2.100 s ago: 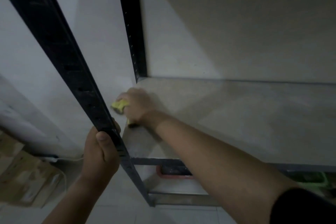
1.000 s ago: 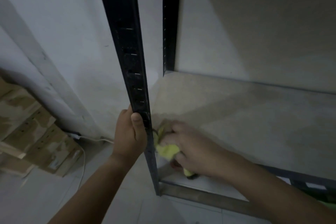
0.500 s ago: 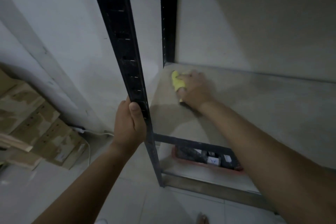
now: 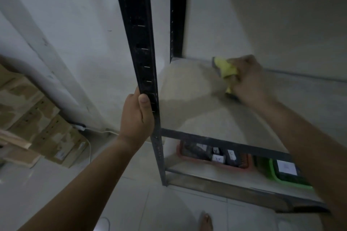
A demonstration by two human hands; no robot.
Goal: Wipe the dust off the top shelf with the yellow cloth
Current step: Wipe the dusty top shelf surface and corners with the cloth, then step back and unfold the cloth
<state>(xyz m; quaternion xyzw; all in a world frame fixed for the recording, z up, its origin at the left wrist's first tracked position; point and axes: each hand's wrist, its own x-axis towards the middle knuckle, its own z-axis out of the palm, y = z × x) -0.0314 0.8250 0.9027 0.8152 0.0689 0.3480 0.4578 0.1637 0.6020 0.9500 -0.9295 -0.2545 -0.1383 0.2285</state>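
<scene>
The black front post (image 4: 142,52) rises between the viewer and the top shelf (image 4: 187,118), and the left hand (image 4: 137,116) is clenched round it. Right of the post and farther back, at the shelf's rear edge, the right hand (image 4: 247,78) grips the bunched yellow cloth (image 4: 226,68) against the board. Below and right of the post sit a red tray (image 4: 212,164) and a green tray (image 4: 272,174). Cardboard boxes (image 4: 37,124) lie to its left. In the last half second the cloth has slid rightward, away from the post. The left hand's hold is unchanged.
</scene>
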